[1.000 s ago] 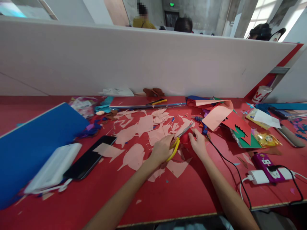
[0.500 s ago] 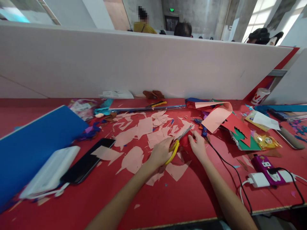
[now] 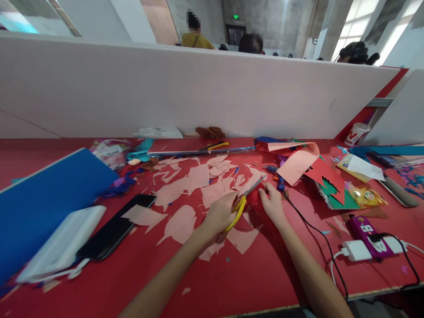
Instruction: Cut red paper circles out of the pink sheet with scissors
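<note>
My left hand (image 3: 221,213) is closed round the yellow-handled scissors (image 3: 237,215), whose blades point up and to the right, towards my other hand. My right hand (image 3: 272,203) pinches a small red piece (image 3: 254,195), which looks like paper or felt and barely stands out from the red table. The blades lie along the far side of this piece. Whether they are cutting into it I cannot tell. Pale pink scraps (image 3: 180,223) are scattered to the left of the scissors and beneath them.
A black phone (image 3: 109,234), a white pouch (image 3: 66,238) and a blue board (image 3: 53,190) lie at the left. To the right are a blue glue gun (image 3: 281,182) with a black cord, coloured sheets (image 3: 331,176) and a purple power strip (image 3: 371,236). A white partition (image 3: 198,92) stands behind.
The whole view has shifted slightly. Both hands keep nearly the same places, with the scissors and the red piece still held.
</note>
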`<state>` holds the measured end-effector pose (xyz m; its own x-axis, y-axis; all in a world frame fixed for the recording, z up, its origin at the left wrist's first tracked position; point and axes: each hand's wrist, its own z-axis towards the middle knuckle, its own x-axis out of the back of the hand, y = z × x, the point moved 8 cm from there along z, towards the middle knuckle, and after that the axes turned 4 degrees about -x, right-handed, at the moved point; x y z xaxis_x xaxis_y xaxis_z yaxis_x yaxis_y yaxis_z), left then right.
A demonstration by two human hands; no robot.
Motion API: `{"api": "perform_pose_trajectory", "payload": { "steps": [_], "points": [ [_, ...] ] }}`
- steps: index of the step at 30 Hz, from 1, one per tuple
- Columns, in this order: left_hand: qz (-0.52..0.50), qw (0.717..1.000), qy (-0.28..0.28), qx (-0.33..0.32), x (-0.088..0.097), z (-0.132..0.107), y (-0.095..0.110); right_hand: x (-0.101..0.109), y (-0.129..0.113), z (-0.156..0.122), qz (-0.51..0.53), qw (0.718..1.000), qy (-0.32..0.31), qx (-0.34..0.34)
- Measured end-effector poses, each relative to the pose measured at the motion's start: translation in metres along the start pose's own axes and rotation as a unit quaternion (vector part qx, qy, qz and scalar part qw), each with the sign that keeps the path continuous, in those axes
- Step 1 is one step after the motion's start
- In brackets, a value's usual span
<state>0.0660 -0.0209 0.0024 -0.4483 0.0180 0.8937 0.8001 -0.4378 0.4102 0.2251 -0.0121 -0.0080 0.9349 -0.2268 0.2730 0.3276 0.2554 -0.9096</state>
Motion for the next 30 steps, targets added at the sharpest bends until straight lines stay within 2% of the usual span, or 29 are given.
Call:
{"api": "perform_pose_trajectory", "payload": {
  "steps": [12,17,24,30],
  "points": [
    [-0.034,0.999,0.008,-0.008,0.0014,-0.0004,0.0032,-0.0016,0.0041,0.0008,-0.005,1.0,0.011,-0.003],
    [-0.007,1.0,-0.011,0.017,-0.0017,-0.0003,-0.0015,0.002,0.0049,0.0021,-0.005,1.0,0.023,-0.008],
    [0.002,1.0,-0.013,0.017,-0.0024,-0.0002,-0.0015,0.0003,0.0064,0.0019,-0.004,1.0,0.016,-0.015],
    [-0.026,0.999,-0.013,0.013,-0.0015,-0.0005,0.0013,0.0007,0.0069,0.0016,0.0,1.0,0.026,-0.013]
  ]
}}
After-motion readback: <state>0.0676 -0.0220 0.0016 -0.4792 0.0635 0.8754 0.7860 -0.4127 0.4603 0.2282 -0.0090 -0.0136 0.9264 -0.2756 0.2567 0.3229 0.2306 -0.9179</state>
